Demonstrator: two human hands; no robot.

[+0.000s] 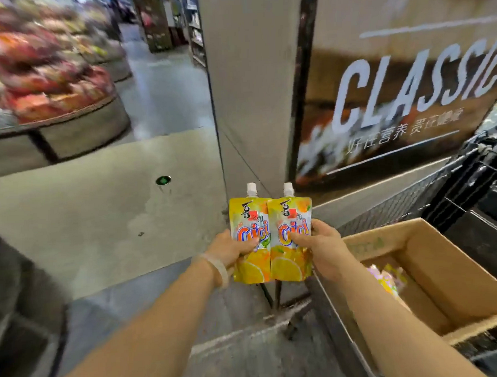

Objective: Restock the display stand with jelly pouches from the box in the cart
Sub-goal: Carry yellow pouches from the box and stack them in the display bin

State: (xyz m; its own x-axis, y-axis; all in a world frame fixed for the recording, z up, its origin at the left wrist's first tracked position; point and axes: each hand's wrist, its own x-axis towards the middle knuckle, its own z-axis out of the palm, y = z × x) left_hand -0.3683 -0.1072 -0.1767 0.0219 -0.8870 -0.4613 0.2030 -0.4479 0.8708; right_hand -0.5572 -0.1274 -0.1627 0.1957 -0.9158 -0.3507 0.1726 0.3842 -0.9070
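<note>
1. Left hand (230, 251): grip closed around the left jelly pouch (249, 240), held upright.
2. Right hand (324, 249): grip closed around the right jelly pouch (291, 241), edges touching.
3. Cardboard box (435, 268) in the cart (471, 176), at right, holding more pouches.

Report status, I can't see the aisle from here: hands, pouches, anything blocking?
Left hand grips one orange jelly pouch, right hand grips the other pouch. Both upright, side by side, caps up. Cardboard box at right, pouches left inside. Floor ahead unobstructed.
</note>
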